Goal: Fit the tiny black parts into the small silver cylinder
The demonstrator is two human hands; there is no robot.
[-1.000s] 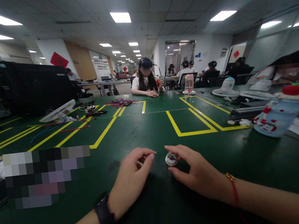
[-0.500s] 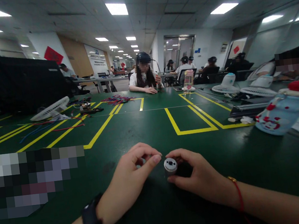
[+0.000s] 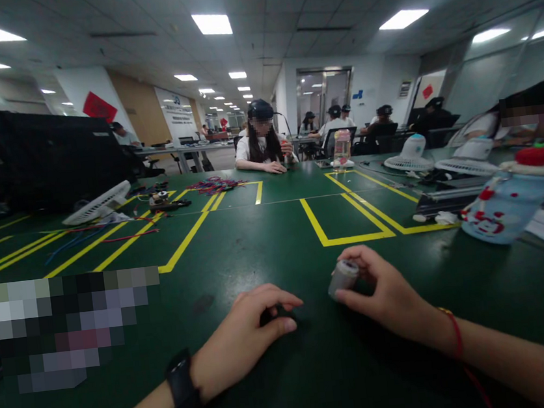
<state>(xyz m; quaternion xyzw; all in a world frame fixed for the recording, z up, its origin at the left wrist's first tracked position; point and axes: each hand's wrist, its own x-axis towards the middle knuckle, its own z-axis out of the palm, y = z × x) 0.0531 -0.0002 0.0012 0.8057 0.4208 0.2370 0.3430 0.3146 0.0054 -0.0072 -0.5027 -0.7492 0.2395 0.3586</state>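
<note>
My right hand grips a small grey cylindrical motor between thumb and fingers. The motor leans to the right, its upper end partly covered by the fingertips. To its left, my left hand hovers low at the green table with the thumb and bent fingers apart. Nothing shows between them, and a gap separates this hand from the motor. A dark watch is on the left wrist and a red cord on the right.
Yellow tape marks the green table. A light-blue bottle stands right, near white fans. Another fan, loose wires and a blurred-out object lie left. A person sits opposite.
My right hand has moved right and slightly up, tilting the motor from near upright. My left hand has dropped a little and its thumb and fingers have parted.
</note>
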